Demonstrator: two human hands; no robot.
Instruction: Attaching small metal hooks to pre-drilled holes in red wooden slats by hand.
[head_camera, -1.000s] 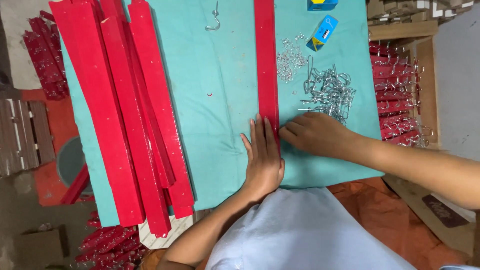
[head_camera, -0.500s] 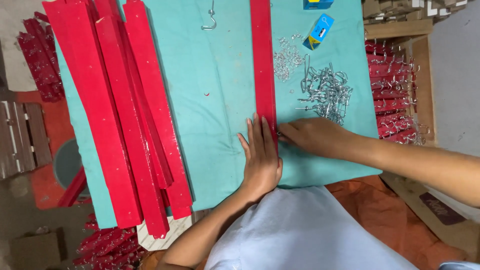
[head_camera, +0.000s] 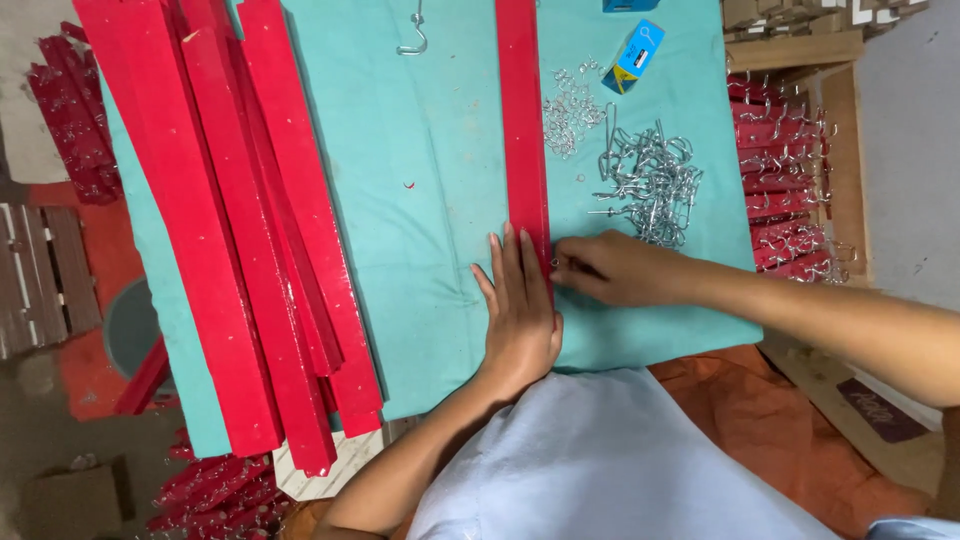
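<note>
Teal cloth covers the bench (head_camera: 440, 250), where the left hand (head_camera: 520, 310) lies flat, fingers together, steadying a long red wooden slat (head_camera: 522, 120) while right-hand (head_camera: 610, 270) fingers pinch a small metal piece against its edge.

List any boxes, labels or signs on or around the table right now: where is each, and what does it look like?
Small box: far right of the teal table cover, beside the loose metal hooks; rectangular, blue with yellow.
Second box: at the top edge, cut off; blue.
Dark label: on the floor, lower right.
</note>
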